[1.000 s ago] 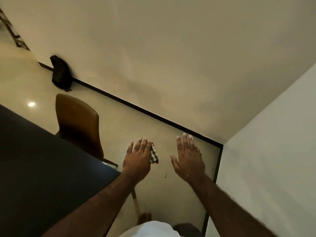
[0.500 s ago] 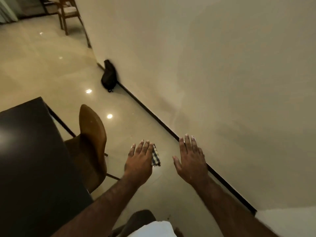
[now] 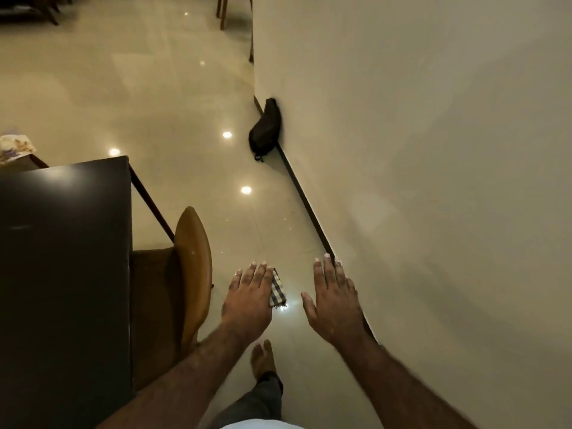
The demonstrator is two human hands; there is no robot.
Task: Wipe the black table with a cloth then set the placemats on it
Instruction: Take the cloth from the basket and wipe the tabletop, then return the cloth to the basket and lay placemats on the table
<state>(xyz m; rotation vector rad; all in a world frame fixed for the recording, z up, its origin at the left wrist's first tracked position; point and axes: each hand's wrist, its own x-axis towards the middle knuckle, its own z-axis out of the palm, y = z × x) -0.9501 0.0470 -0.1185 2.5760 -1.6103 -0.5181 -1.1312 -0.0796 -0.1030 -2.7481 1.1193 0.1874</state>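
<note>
The black table (image 3: 62,258) fills the lower left, its glossy top showing a light's glare. My left hand (image 3: 249,300) hovers over the floor to the right of the table, fingers stretched out. A small checkered cloth (image 3: 277,289) sticks out from under it on the thumb side, held against the palm; the thumb is hidden. My right hand (image 3: 332,300) floats beside it, flat and spread, holding nothing. A pale patterned sheet (image 3: 15,148), perhaps a placemat, lies past the table's far end at the left edge.
A brown chair (image 3: 192,267) is tucked against the table's right side, close to my left hand. A cream wall (image 3: 433,181) with a dark skirting runs along the right. A black bag (image 3: 265,128) leans on it. My foot (image 3: 262,357) is on the shiny floor.
The view has swung left, from the room corner toward the open floor, so the table's far end and the patterned sheet appear. Both hands keep the same pose, the cloth still under the left.
</note>
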